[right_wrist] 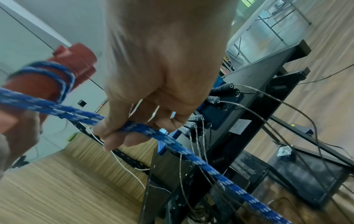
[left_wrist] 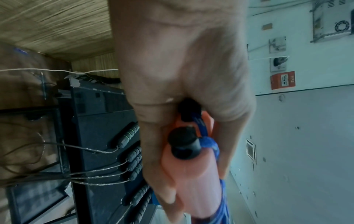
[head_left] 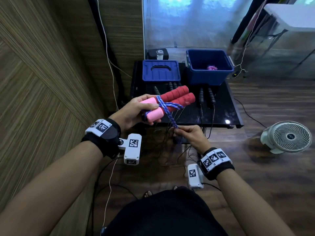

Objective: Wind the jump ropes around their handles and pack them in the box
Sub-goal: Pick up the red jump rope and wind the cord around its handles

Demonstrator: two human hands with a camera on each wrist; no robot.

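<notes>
The red and pink handles are clasped side by side in the left grip, above the worktop. A few blue turns are laid; the blue rope is pinched by the right grip. If tension is lost, the turns could slacken and slide off — the box sits open behind.

Two red-and-pink foam handles lie side by side in the air, near of the table, red ends pointing far right. A blue braided rope loops around them where pink meets red, then trails down right. An open blue box stands far right on the table, a wound pink rope inside.
</notes>
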